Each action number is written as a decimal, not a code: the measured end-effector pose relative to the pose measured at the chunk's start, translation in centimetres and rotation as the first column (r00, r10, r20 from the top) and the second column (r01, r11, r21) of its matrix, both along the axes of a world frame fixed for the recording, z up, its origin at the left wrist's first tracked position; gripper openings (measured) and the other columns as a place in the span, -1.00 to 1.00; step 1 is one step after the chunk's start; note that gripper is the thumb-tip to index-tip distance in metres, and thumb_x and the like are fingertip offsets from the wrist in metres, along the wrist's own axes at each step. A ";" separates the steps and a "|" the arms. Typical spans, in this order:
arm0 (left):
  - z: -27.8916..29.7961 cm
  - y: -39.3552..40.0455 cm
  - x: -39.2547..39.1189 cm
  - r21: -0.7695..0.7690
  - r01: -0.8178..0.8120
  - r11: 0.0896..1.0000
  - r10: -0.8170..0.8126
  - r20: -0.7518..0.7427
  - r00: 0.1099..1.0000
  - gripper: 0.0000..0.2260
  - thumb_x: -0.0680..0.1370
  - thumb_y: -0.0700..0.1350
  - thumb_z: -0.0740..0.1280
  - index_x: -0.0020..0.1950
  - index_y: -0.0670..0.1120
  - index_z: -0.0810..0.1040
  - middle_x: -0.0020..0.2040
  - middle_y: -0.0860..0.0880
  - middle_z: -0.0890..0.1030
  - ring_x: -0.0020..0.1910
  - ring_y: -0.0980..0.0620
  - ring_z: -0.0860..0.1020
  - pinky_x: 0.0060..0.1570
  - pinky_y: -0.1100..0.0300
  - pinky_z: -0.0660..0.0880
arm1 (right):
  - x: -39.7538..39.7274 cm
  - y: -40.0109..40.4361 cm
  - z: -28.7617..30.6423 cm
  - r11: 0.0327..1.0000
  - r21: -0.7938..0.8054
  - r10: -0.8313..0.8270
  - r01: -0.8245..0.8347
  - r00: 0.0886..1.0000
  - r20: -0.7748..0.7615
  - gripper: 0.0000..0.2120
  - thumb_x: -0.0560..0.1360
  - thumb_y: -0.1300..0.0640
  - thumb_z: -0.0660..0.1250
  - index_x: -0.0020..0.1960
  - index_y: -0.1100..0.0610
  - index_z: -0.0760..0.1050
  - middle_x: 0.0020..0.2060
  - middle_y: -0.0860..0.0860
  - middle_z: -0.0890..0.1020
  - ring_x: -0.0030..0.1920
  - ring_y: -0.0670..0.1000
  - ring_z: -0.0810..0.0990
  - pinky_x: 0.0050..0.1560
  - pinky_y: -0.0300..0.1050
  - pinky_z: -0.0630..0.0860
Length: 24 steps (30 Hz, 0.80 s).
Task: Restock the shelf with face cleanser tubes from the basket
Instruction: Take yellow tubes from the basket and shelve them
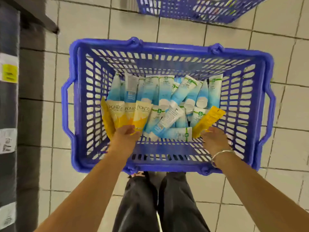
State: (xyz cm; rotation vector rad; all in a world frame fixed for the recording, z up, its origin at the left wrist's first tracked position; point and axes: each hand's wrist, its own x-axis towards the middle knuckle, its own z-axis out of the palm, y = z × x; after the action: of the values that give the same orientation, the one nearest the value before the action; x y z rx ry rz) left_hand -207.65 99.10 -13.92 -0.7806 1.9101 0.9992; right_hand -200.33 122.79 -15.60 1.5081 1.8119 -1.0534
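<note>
- At the blue plastic basket (pixel 167 47)'s left inner side, our left hand (pixel 124 136) grips a fan of yellow-and-white Pond's tubes (pixel 128 114).
- In the basket's middle we see a heap of blue-and-white cleanser tubes (pixel 167 97), caps mostly toward us.
- At its right inner side, our right hand (pixel 214 139) pinches one yellow tube (pixel 209 119), tilted.

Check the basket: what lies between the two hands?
Head view: blue-and-white tubes are piled between the left hand, gripping yellow tubes, and the right hand, holding one yellow tube.
</note>
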 end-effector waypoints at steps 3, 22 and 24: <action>-2.3 1.3 0.3 -0.089 0.084 0.992 -0.089 -0.052 0.995 -0.63 0.52 -0.11 0.32 0.32 -0.10 0.43 0.06 0.02 0.48 -0.07 0.04 0.43 -0.16 0.25 0.30 | 0.1 0.6 -2.3 0.993 0.122 0.005 -0.001 1.000 -0.026 -0.74 0.48 0.25 0.27 0.17 0.25 0.46 0.06 0.21 0.58 -0.04 0.15 0.52 -0.05 0.02 0.42; -8.1 4.4 0.9 -0.433 0.687 0.583 -0.709 0.141 0.691 -0.61 0.54 -0.01 0.29 0.33 -0.03 0.33 0.32 -0.10 0.38 0.27 -0.17 0.35 0.10 0.02 0.39 | -2.4 -0.3 -8.7 0.915 0.121 0.386 -0.384 0.922 0.014 -0.70 0.48 0.12 0.32 0.13 0.27 0.45 0.11 0.26 0.52 0.12 0.25 0.51 0.14 0.12 0.45; -8.3 4.1 0.8 -0.414 0.675 0.611 -0.700 0.117 0.705 -0.61 0.53 0.00 0.31 0.32 -0.04 0.37 0.31 -0.11 0.41 0.25 -0.17 0.37 0.11 0.02 0.40 | -2.4 0.3 -8.9 0.905 0.099 0.413 -0.413 0.910 0.026 -0.71 0.49 0.09 0.31 0.16 0.22 0.49 0.11 0.25 0.53 0.12 0.24 0.51 0.18 0.13 0.43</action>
State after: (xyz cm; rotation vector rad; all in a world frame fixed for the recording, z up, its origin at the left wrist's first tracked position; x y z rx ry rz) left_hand -206.85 103.23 -22.20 -0.1649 2.2390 0.1029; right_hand -202.74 123.08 -24.47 1.1018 2.0883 -0.7558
